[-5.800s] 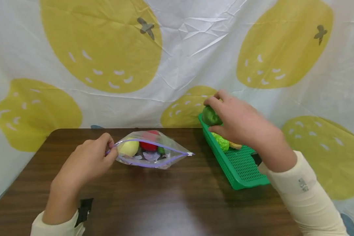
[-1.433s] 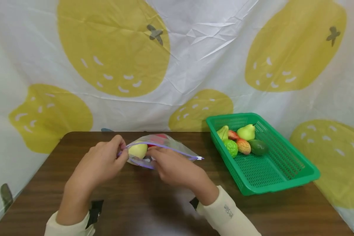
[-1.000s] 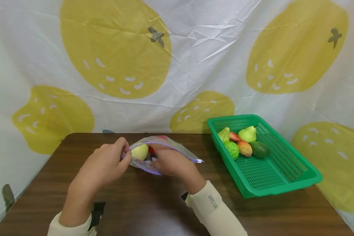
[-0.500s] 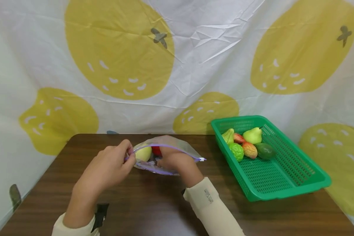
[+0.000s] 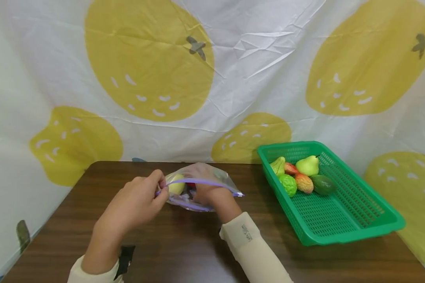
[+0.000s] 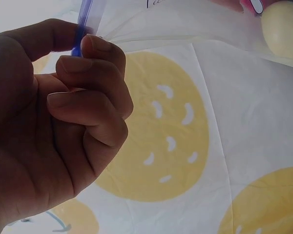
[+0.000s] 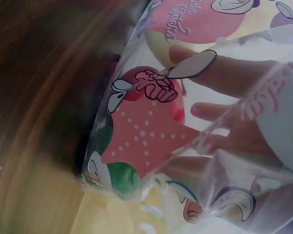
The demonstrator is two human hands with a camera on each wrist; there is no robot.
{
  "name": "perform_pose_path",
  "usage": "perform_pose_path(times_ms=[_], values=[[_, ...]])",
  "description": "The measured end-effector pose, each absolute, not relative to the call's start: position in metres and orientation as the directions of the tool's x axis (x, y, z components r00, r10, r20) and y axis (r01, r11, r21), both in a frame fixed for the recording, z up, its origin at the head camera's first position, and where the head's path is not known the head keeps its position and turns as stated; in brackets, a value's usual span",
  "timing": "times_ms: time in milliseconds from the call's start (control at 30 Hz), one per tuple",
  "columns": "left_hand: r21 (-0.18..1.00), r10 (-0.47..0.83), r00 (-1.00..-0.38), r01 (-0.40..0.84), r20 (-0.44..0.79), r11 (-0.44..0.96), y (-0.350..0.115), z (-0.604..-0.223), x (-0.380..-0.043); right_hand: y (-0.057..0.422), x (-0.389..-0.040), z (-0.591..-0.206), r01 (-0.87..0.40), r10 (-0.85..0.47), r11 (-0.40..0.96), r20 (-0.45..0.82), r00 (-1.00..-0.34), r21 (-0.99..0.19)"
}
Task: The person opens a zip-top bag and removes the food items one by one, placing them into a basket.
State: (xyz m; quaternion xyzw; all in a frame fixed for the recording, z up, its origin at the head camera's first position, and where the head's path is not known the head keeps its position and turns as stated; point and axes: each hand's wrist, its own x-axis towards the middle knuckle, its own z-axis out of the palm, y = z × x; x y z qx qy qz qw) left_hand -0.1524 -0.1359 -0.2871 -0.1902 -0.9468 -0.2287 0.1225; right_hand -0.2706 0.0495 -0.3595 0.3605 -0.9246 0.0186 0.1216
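Observation:
My left hand (image 5: 138, 200) pinches the purple zip edge of a clear printed zip bag (image 5: 217, 173) between thumb and forefinger; its other fingers curl loosely in the left wrist view. The bag's mouth gapes. My right hand (image 5: 216, 196) reaches inside it up to the wrist. Through the plastic in the right wrist view, its fingers (image 7: 234, 73) are extended and spread beside a red fruit (image 7: 136, 78), gripping nothing. A green fruit (image 7: 122, 178) lies at the bag's bottom. A pale yellow round fruit (image 5: 177, 184) sits near the left end of the mouth.
Right of the bag, a green plastic basket (image 5: 329, 212) holds a pear (image 5: 308, 165), an avocado (image 5: 323, 184), a wrinkled green fruit (image 5: 287, 184), an orange-red one (image 5: 304, 183) and others. Behind the brown table (image 5: 177, 251) hangs a lemon-print cloth (image 5: 148, 59).
Earlier my right hand held a green fruit over the basket; then it went into the bag and pushed deeper. The left hand keeps its pinch on the bag's edge. The head view has shifted slightly.

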Motion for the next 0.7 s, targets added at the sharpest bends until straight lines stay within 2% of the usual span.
perform_pose_path(times_ms=[133, 333, 400, 533, 700], values=[[0.387, 0.304, -0.898, 0.416, 0.319, 0.823, -0.136, -0.288, -0.153, 0.049, -0.271, -0.364, -0.644, -0.643, 0.761, 0.214, -0.735, 0.075], [0.390, 0.298, -0.907, 0.400, 0.297, 0.829, -0.136, -0.288, -0.152, 0.045, -0.273, -0.368, -0.541, -0.585, 0.807, 0.197, -0.787, 0.236], [0.389, 0.296, -0.909, 0.397, 0.293, 0.831, -0.136, -0.287, -0.152, 0.043, -0.274, -0.369, -0.513, -0.565, 0.820, 0.206, -0.799, 0.254], [0.388, 0.296, -0.910, 0.395, 0.292, 0.833, -0.136, -0.287, -0.152, 0.041, -0.274, -0.372, -0.502, -0.539, 0.842, 0.254, -0.803, 0.196], [0.392, 0.307, -0.907, 0.404, 0.287, 0.827, -0.135, -0.288, -0.152, 0.041, -0.273, -0.378, -0.503, -0.487, 0.863, 0.363, -0.795, 0.056]])
